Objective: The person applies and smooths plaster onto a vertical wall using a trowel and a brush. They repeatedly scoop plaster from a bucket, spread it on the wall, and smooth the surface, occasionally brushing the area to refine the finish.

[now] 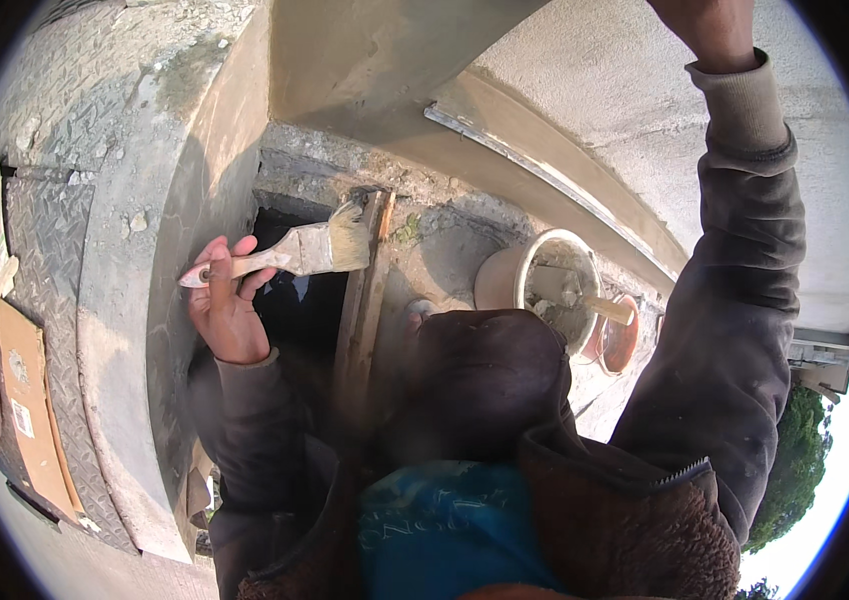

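Observation:
A wide flat paintbrush [317,247] is in my left hand [233,310], its pale wooden handle pinched between thumb and fingers. Its light bristles point to the right, over a wooden plank [365,285], and are spread and dirty-looking. Beside this hand, on its left, stands the smooth grey cement face of a low wall [170,270]. My right arm reaches far up along the rendered wall. Only the wrist and back part of my right hand [710,30] show at the top edge; its fingers are out of the picture.
A dark opening [295,320] lies below the brush. Right of my knee stands a bucket [505,280] holding grey mix and a wooden-handled tool [610,310], with a reddish container [620,340] behind. A long straight strip [545,190] runs along the wall. Flattened cardboard [30,400] lies on metal plates at left.

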The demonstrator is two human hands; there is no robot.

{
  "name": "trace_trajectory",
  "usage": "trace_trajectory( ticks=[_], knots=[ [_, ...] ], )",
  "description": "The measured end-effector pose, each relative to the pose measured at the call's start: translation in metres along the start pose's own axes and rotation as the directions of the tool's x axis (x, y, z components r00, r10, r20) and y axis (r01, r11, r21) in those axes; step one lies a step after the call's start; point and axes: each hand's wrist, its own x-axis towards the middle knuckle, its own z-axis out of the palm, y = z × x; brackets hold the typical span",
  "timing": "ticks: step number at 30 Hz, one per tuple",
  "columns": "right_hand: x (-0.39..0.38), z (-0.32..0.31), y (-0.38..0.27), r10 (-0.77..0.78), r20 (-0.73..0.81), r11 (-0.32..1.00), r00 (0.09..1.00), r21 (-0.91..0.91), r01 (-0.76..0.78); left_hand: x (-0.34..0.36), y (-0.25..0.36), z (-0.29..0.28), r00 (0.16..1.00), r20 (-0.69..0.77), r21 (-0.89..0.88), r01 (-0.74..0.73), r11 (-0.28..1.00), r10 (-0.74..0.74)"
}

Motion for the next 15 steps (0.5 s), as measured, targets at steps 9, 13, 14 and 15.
trace_trajectory(
  ticks=[9,13,14,15],
  knots=[
    [-0.066,0.129,-0.164,-0.298,0.189,0.918,0.936,0.325,0.226,-0.019,0.019,-0.001,0.998,0.008,-0.010,-0.063,0.998,0.064],
    [-0.090,0.194,-0.249,-0.253,0.233,0.942,0.939,0.282,0.184,-0.019,0.022,0.003,0.998,0.024,0.010,-0.060,0.998,0.060],
    [-0.093,0.212,-0.272,-0.237,0.209,0.936,0.949,0.311,0.166,-0.019,0.020,0.005,0.998,0.022,0.031,-0.063,0.998,0.062],
    [-0.090,0.225,-0.302,-0.264,0.253,0.918,0.931,0.361,0.163,-0.018,0.018,0.001,0.994,-0.005,0.013,-0.106,0.994,0.106]
  ],
)
